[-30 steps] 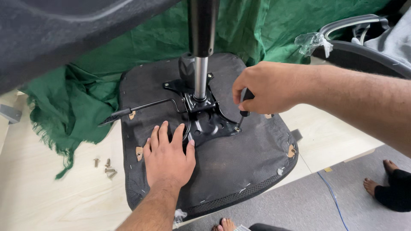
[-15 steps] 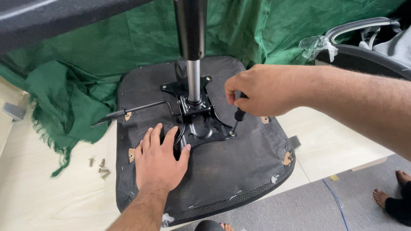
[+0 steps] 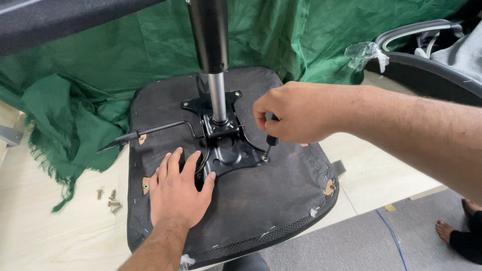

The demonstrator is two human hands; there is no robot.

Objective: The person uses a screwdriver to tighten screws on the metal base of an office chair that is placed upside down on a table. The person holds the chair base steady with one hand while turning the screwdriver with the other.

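Right hand point(image 3: 293, 113) gripping screwdriver point(image 3: 271, 142), tip meeting mounting plate point(image 3: 228, 155) below grip; left hand point(image 3: 178, 188) lying flat, fingers spread, pressing seat underside point(image 3: 281, 200).

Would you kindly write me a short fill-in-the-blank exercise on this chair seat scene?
1. The left hand lies flat on the upturned ____ seat.
2. The right hand grips a screwdriver at a corner of the metal ____.
3. Loose screws lie beside the ____ cloth.

Missing words: chair; plate; green
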